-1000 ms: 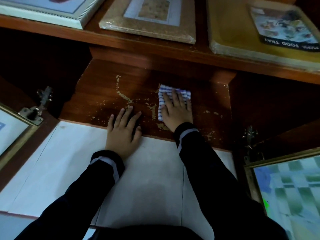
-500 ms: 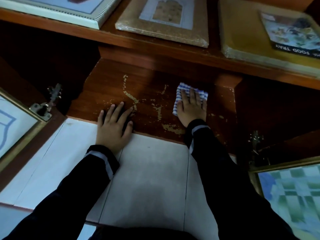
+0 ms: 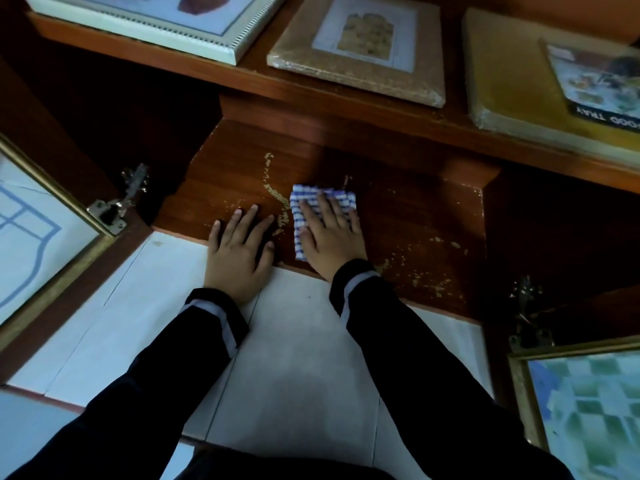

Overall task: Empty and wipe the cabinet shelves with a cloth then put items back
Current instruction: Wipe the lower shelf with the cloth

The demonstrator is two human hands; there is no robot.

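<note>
A folded blue-and-white checked cloth [image 3: 302, 206] lies on the bottom cabinet shelf [image 3: 408, 216], a dark wood board with worn, flaking patches. My right hand [image 3: 330, 233] presses flat on the cloth with straight fingers. My left hand [image 3: 239, 249] rests flat beside it, fingers spread on the shelf's front edge and its heel on the white floor tiles [image 3: 294, 358]. The shelf holds nothing else.
On the shelf above lie a white picture frame [image 3: 152, 19], a brown wrapped frame [image 3: 363, 46] and a yellow box with a food tray label [image 3: 554, 74]. The cabinet doors stand open at left [image 3: 38, 230] and right [image 3: 585, 407], with metal hinges [image 3: 121, 199].
My right hand has slid the cloth leftward across the shelf, close to my left hand. My left hand has stayed at the shelf's front edge.
</note>
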